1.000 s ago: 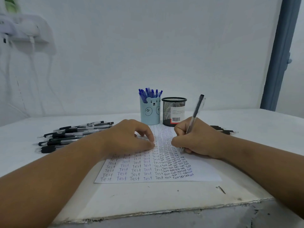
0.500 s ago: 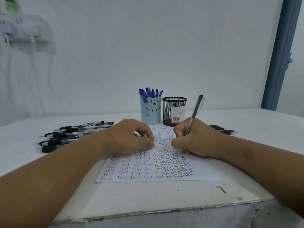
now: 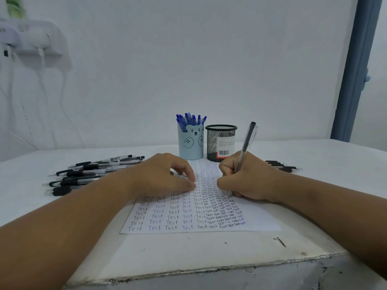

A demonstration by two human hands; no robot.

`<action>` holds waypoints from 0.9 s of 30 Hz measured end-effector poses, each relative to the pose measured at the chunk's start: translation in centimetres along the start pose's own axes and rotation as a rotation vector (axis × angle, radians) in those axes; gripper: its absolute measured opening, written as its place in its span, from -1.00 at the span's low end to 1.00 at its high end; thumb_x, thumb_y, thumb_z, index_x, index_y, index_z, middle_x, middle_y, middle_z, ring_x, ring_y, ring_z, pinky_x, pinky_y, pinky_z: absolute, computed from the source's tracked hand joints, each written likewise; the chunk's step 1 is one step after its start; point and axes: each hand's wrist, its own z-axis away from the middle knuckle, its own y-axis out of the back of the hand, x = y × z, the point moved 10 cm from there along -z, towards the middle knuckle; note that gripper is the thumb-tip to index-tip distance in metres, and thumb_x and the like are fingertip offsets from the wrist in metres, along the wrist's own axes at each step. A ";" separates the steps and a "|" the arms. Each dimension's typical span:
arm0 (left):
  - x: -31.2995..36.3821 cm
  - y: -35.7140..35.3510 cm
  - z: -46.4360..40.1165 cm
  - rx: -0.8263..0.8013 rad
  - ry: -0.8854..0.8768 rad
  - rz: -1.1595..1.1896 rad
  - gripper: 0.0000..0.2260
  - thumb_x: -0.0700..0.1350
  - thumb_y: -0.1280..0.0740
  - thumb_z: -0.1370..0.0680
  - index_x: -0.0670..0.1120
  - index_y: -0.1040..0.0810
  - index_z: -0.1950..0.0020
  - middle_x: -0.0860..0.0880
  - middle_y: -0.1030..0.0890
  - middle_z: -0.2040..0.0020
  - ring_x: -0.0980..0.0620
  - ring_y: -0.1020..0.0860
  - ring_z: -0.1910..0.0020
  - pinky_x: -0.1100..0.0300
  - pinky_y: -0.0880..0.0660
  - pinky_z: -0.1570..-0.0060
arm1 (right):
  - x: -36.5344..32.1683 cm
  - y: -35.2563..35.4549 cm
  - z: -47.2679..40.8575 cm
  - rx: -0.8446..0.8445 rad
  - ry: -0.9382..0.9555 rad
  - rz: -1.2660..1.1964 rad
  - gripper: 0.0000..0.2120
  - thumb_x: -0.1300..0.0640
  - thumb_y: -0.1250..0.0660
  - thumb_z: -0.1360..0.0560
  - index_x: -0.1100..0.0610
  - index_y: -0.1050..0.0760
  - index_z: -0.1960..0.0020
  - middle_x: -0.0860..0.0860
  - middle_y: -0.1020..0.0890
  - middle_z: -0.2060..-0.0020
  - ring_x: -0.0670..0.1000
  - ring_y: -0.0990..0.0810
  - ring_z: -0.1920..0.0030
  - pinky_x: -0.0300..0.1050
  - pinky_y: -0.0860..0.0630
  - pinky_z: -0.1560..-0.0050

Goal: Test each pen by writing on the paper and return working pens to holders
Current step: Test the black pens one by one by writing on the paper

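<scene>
A white sheet of paper [image 3: 188,218] covered with rows of the word "Test" lies on the table in front of me. My right hand [image 3: 247,178] grips a black pen [image 3: 247,141] with its tip down on the paper's right side. My left hand [image 3: 165,174] rests on the paper's upper left with curled fingertips touching it. Behind the paper stand a light blue bear holder [image 3: 191,143] full of blue pens and a black mesh holder [image 3: 221,142]. A pile of black pens [image 3: 90,174] lies to the left.
A few more black pens [image 3: 282,166] lie to the right behind my right wrist. The white table [image 3: 188,254] has a chipped front edge. A wall stands close behind the holders, with a power strip and cables [image 3: 35,40] at upper left and a blue door frame [image 3: 354,70] at right.
My right hand has shifted only slightly while the pen stays on the paper. My left hand stays in place on the sheet.
</scene>
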 end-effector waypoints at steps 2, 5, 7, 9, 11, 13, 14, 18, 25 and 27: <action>0.1 0.0 0.0 0.004 0.001 -0.003 -0.93 0.11 -0.52 -0.46 0.23 -0.69 0.08 0.21 -0.63 -0.09 0.22 -0.55 -0.14 0.05 -0.48 -0.32 | 0.1 0.0 0.0 0.002 -0.001 -0.006 -0.59 0.35 -0.38 -0.39 0.11 -0.24 0.48 0.01 -0.31 0.57 -0.03 -0.36 0.50 -0.16 -0.34 0.35; 0.0 0.0 0.0 -0.001 -0.003 -0.005 -0.92 0.12 -0.52 -0.46 0.23 -0.69 0.08 0.21 -0.63 -0.10 0.22 -0.55 -0.15 0.05 -0.48 -0.32 | 0.4 -0.1 -0.1 -0.010 -0.015 -0.059 -0.56 0.36 -0.39 -0.40 0.08 -0.24 0.49 0.09 -0.33 0.52 0.02 -0.45 0.47 -0.19 -0.38 0.40; 0.0 0.0 0.0 -0.004 0.000 -0.006 -0.92 0.12 -0.52 -0.46 0.24 -0.69 0.07 0.21 -0.63 -0.11 0.22 -0.55 -0.16 0.04 -0.48 -0.33 | 0.6 -0.2 -0.2 -0.018 -0.013 -0.058 -0.58 0.31 -0.41 -0.36 0.08 -0.25 0.50 0.13 -0.34 0.49 0.06 -0.48 0.41 -0.19 -0.38 0.40; -0.1 0.0 0.0 -0.006 0.001 -0.004 -0.92 0.12 -0.52 -0.46 0.23 -0.69 0.07 0.22 -0.63 -0.10 0.22 -0.55 -0.16 0.04 -0.47 -0.33 | 0.5 -0.4 -0.3 -0.028 -0.008 -0.037 -0.64 0.26 -0.39 -0.31 0.08 -0.25 0.50 0.13 -0.35 0.51 0.06 -0.49 0.39 -0.10 -0.41 0.33; 0.0 0.0 0.0 -0.005 -0.001 -0.003 -0.92 0.11 -0.52 -0.46 0.22 -0.69 0.08 0.22 -0.63 -0.10 0.24 -0.54 -0.15 0.06 -0.47 -0.33 | 0.6 -0.3 -0.3 -0.023 -0.004 -0.024 -0.63 0.30 -0.39 -0.33 0.10 -0.25 0.48 0.08 -0.33 0.54 0.03 -0.46 0.42 -0.02 -0.42 0.26; 0.0 0.0 0.0 -0.002 -0.002 -0.006 -0.93 0.10 -0.52 -0.46 0.22 -0.69 0.08 0.21 -0.63 -0.10 0.25 -0.54 -0.15 0.08 -0.47 -0.32 | 0.5 0.0 -0.2 -0.004 0.004 -0.020 -0.61 0.35 -0.39 -0.37 0.12 -0.26 0.47 0.04 -0.31 0.56 0.00 -0.43 0.46 -0.04 -0.39 0.26; 0.0 0.0 0.0 -0.001 -0.003 -0.008 -0.93 0.10 -0.52 -0.46 0.21 -0.69 0.08 0.21 -0.63 -0.10 0.25 -0.54 -0.15 0.08 -0.47 -0.32 | 0.4 0.0 -0.2 -0.002 0.009 -0.017 -0.61 0.36 -0.39 -0.38 0.13 -0.25 0.47 0.04 -0.31 0.56 -0.01 -0.43 0.47 -0.06 -0.38 0.27; 0.1 0.0 -0.1 -0.004 -0.017 -0.012 -0.92 0.11 -0.52 -0.46 0.23 -0.69 0.07 0.21 -0.64 -0.09 0.25 -0.55 -0.14 0.06 -0.48 -0.32 | 0.5 -0.4 -0.3 -0.035 0.010 -0.032 -0.64 0.27 -0.38 -0.31 0.09 -0.24 0.49 0.08 -0.29 0.54 0.08 -0.48 0.35 -0.03 -0.35 0.28; 0.2 0.0 0.0 -0.005 -0.018 -0.009 -0.92 0.11 -0.52 -0.46 0.22 -0.69 0.07 0.21 -0.64 -0.09 0.24 -0.55 -0.15 0.06 -0.47 -0.33 | 0.7 -0.2 -0.4 -0.044 0.010 -0.053 -0.56 0.40 -0.37 -0.39 0.11 -0.23 0.49 0.13 -0.35 0.51 0.07 -0.63 0.34 -0.22 -0.42 0.38; 0.1 0.0 0.0 -0.007 -0.015 -0.004 -0.92 0.09 -0.52 -0.46 0.20 -0.70 0.07 0.20 -0.64 -0.08 0.24 -0.54 -0.15 0.08 -0.47 -0.33 | 0.7 -0.2 -0.5 -0.044 0.013 -0.033 -0.59 0.37 -0.38 -0.38 0.11 -0.25 0.48 0.20 -0.38 0.47 0.05 -0.64 0.33 -0.13 -0.42 0.31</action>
